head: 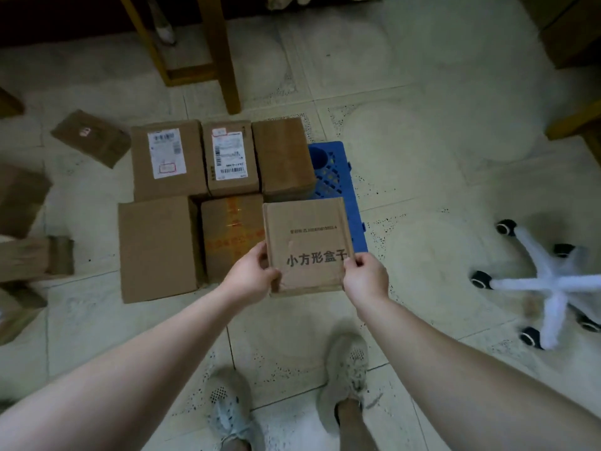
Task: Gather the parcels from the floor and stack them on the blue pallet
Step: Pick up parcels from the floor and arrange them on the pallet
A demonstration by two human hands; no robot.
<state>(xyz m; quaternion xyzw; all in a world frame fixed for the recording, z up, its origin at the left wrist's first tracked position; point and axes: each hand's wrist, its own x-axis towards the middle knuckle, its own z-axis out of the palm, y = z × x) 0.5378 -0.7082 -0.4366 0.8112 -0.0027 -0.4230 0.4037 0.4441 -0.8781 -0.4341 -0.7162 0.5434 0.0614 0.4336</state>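
I hold a square cardboard parcel with black printed characters in front of me, above the near right part of the blue pallet. My left hand grips its near left corner and my right hand grips its near right corner. Several brown parcels cover most of the pallet: two with white labels and a plain one at the back, a plain one and an orange-taped one in front.
More parcels lie on the tiled floor at the left: a flat one behind the pallet and others at the frame's edge. Wooden table legs stand behind. A white swivel chair base is at the right. My shoes are below.
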